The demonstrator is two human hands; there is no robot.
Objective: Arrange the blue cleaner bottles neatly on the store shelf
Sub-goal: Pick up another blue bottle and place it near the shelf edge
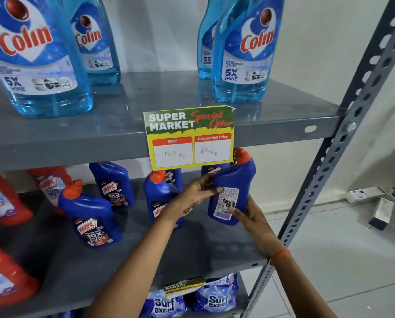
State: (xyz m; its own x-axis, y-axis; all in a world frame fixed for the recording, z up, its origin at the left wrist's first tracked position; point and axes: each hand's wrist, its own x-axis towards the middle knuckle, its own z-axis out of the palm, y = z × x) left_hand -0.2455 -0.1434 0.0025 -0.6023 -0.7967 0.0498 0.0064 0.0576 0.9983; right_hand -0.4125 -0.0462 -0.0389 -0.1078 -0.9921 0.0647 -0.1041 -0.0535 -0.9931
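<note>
Holding one blue cleaner bottle [232,191] in both hands over the right end of the middle shelf [191,249], clear of the shelf surface. Left hand [195,193] wraps the bottle's left side at mid-body, fingers [217,189] curled onto the back label. Right hand [249,216] supports it from below and right, fingertips on the lower label near the barcode. Both hands closed on the same bottle.

Key relation: bottle's long axis runs near upright, tilted with the orange cap [241,154] up and slightly right, just under the yellow price tag [189,136]. Back label faces the camera, front brand side faces away. Standing bottles [93,216] on this shelf show fronts outward, so this one likely needs a turn about its long axis before setting down. Open shelf lies directly below and toward the person; nearest neighbour bottle [159,198] sits just left, partly behind the left wrist.

Look: deep blue opaque plastic, angled neck, orange cap, white printed back label.
</note>
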